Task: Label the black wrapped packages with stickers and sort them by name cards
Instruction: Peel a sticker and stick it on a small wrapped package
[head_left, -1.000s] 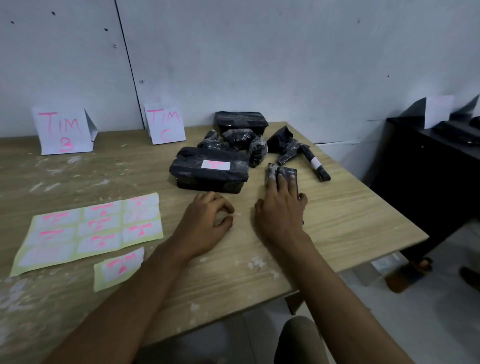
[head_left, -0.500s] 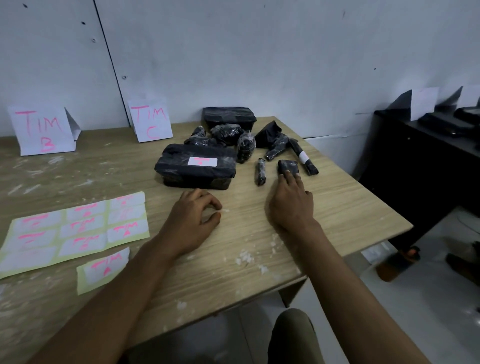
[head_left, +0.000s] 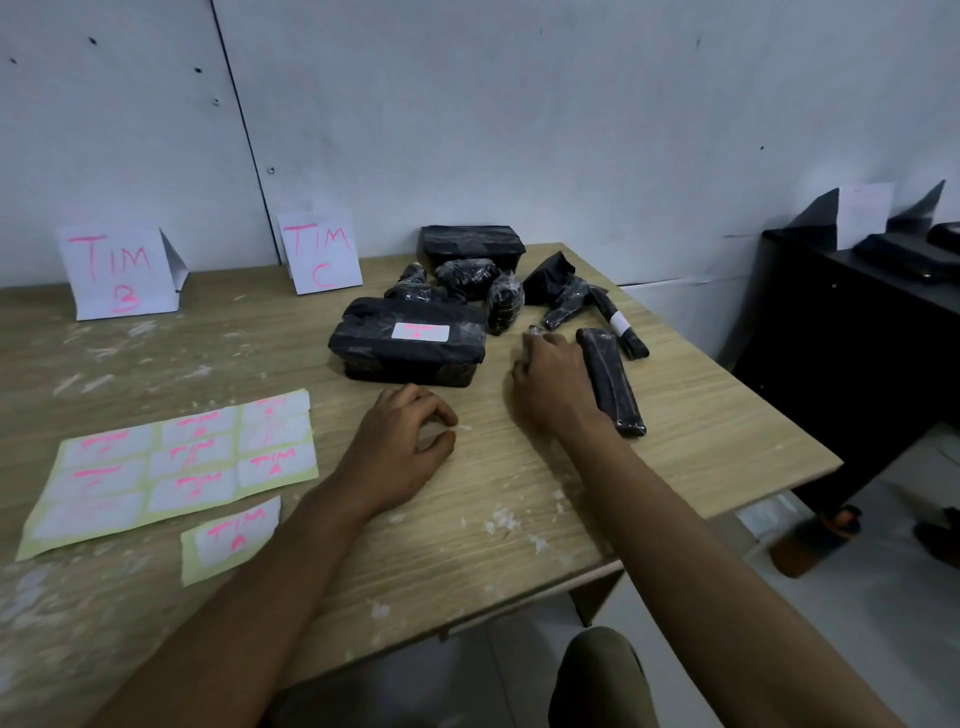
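— Packages in black wrap sit in a bunch at the far end of the wooden table, close to the white wall. What else is on it?

— A big black package with a white sticker on top lies in front of the bunch. Two paper cards stand by the wall: the TIM B card and the TIM C card. A sticker sheet with pink words lies on the left, and one loose sticker lies just below it. A black cabinet stands off to the right.

— What are the hands doing?

— The right hand lies beside a long black package and touches its side. Its fingers curl down on something small and black; I cannot tell if it grips it. The left hand rests on the table, just in front of the big package. Its fingers are loosely bent, with the thumb and first finger nearly meeting, and I see nothing in it.
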